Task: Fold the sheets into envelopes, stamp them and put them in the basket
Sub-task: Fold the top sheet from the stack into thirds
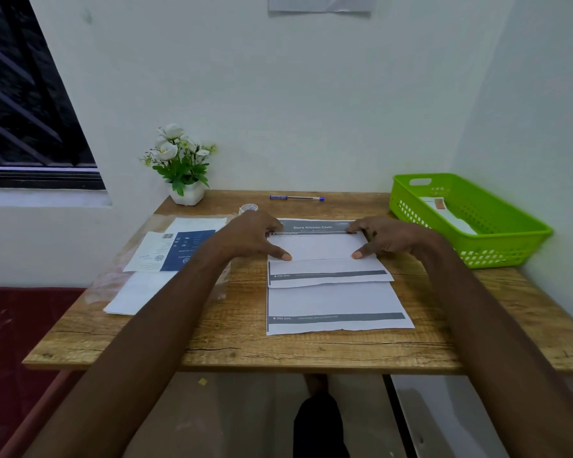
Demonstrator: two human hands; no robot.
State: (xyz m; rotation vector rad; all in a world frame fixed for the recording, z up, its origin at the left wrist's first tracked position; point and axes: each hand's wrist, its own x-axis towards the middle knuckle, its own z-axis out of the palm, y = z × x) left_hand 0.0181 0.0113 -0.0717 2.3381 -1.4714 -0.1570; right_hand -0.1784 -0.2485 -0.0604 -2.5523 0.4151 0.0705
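Note:
A printed sheet (314,247) lies on a second printed sheet (334,305) in the middle of the wooden table. Its near part is folded up over its middle. My left hand (250,234) presses the folded flap at its left side, thumb on the crease. My right hand (382,236) presses the flap's right side the same way, fingertips at the flap's far edge. A green basket (509,239) stands at the right edge with a folded envelope (443,206) inside. A roll of stamps or tape (248,208) sits just beyond my left hand.
A stack of papers with a blue leaflet (179,249) lies at the left on a clear plastic sleeve. A blue pen (296,198) lies near the wall. A potted white flower (182,166) stands at the back left. Walls close in behind and right.

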